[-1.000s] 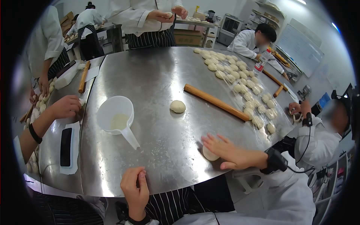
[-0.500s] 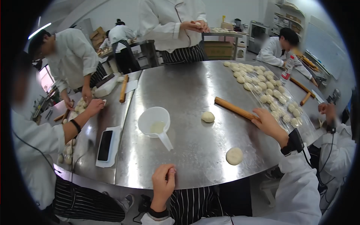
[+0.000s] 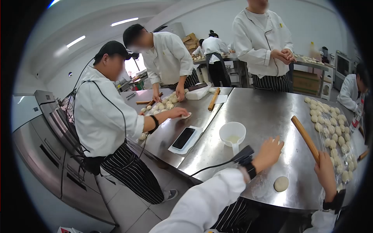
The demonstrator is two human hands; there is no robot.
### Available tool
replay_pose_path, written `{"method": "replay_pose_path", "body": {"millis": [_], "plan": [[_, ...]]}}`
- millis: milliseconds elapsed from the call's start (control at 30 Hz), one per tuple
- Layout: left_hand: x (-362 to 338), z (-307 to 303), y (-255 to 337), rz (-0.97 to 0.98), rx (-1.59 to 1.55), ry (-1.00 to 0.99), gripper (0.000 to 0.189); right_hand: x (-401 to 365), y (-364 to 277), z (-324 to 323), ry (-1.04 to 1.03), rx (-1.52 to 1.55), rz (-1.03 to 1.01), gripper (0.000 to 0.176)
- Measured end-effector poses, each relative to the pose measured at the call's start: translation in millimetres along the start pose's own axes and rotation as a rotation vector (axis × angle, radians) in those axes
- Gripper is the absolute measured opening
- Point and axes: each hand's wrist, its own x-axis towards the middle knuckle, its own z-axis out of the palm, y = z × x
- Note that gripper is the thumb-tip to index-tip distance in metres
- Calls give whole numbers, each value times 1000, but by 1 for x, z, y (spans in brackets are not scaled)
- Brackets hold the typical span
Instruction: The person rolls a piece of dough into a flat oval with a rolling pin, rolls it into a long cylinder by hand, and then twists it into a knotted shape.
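Observation:
My left hand (image 3: 268, 154) reaches over the steel table with its fingers curved down around a dough ball, which is almost wholly hidden beneath them. My right hand (image 3: 325, 174) grips the near end of a wooden rolling pin (image 3: 305, 136), which points away from me and to the left. A flattened round of dough (image 3: 281, 184) lies between my hands, close to the table's near edge. Beyond my left forearm stands a white plastic measuring jug (image 3: 232, 134) with pale contents at the bottom.
Many dough balls (image 3: 330, 128) lie on plastic film along the right. A phone (image 3: 183, 138) rests on a white sheet left of the jug. A co-worker's hand (image 3: 178, 113) works dough at the left; another person (image 3: 268, 42) stands across the table. A bottle (image 3: 356, 118) stands far right.
My view has swung left. My left hand has moved from the table's near edge forward onto the dough ball. My right hand still has the rolling pin, now with its fingers wrapped round the end.

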Motion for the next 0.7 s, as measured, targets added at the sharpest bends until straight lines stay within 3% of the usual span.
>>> {"method": "replay_pose_path", "body": {"millis": [67,167,267,367,467,567,700], "plan": [[19,50,-17,-32,109,188,28,-18,-7,-16,17,18,-55,35],[31,67,-21,-153,75,-121,23,-46,-4,-27,15,86,-50,44],[38,95,-33,-20,94,-40,18,-64,12,-30,19,70,-60,48],[32,70,-36,-23,112,18,15,-71,21,-34,-4,66,-67,48],[22,67,-64,-214,78,-125,22,-73,25,-32,-24,108,-57,49],[10,64,-76,-166,161,-143,37,-72,19,-31,-72,134,-40,47],[7,38,-52,-194,193,80,53,-63,5,-30,-56,85,-106,40]]}}
